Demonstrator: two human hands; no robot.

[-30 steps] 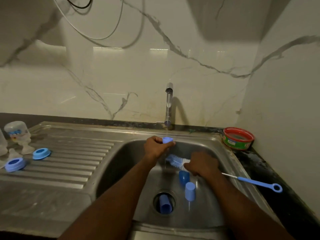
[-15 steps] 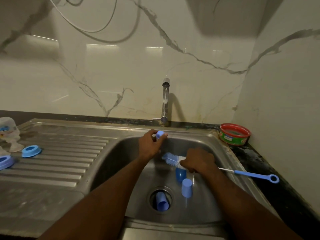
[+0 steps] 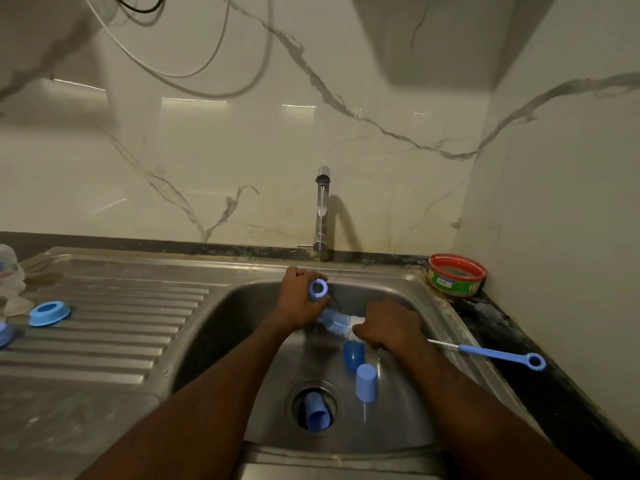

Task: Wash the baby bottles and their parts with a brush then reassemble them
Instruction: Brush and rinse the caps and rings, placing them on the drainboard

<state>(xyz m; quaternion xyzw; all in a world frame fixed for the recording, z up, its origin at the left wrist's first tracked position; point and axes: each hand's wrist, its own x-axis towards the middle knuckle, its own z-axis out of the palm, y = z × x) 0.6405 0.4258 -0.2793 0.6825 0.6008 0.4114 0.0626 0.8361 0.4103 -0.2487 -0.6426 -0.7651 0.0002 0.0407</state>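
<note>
The left hand (image 3: 298,299) grips a small light-blue plastic cap (image 3: 318,289) w/ its open round end facing up, right under the thin water stream from the tall silver metal tap (image 3: 322,216). The right hand (image 3: 388,327) is curled tight round the long blue-and-white bottle brush (image 3: 337,322); its bristle end pokes out toward the left hand, & its thin blue handle w/ a ring (image 3: 498,355) sticks out over the right side of the shiny steel sink (image 3: 221,327). The two hands are near each other but apart.

In the sink: a dark-blue cap (image 3: 353,355) just below the right hand, a light-blue cup-shaped cap (image 3: 366,382) beside it, & another light-blue cap (image 3: 317,415) in the drain hole. On the ridged drain board at left sit a blue ring (image 3: 48,312), part of a 2nd one (image 3: 5,334) at the edge, & a clear baby bottle (image 3: 10,268). A red-and-green round tub (image 3: 456,274) sits on the dark counter (image 3: 512,337) at right.
</note>
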